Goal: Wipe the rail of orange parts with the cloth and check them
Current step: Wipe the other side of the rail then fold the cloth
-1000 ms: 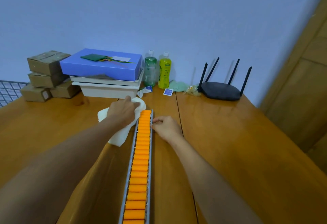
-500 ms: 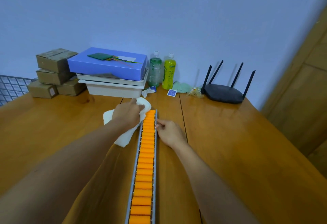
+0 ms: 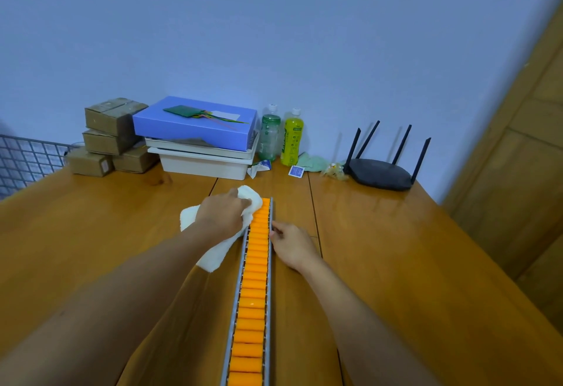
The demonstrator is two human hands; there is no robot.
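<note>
A long grey rail filled with a row of orange parts runs from the bottom edge away from me across the wooden table. My left hand grips a white cloth and presses it against the far left end of the rail. The cloth's bunched tip covers the left edge of the farthest orange parts. My right hand rests on the table beside the rail's right side, with its fingertips touching the rail's edge and nothing held.
Along the wall stand cardboard boxes, a blue box on white trays, two bottles, a green rag and a black router. A wire grid is at the left, a wooden door at the right.
The view has shifted a little, so everything sits further right in frame. My left hand with the cloth has crept slightly toward the rail's far end. My right hand stays at the rail's side.
</note>
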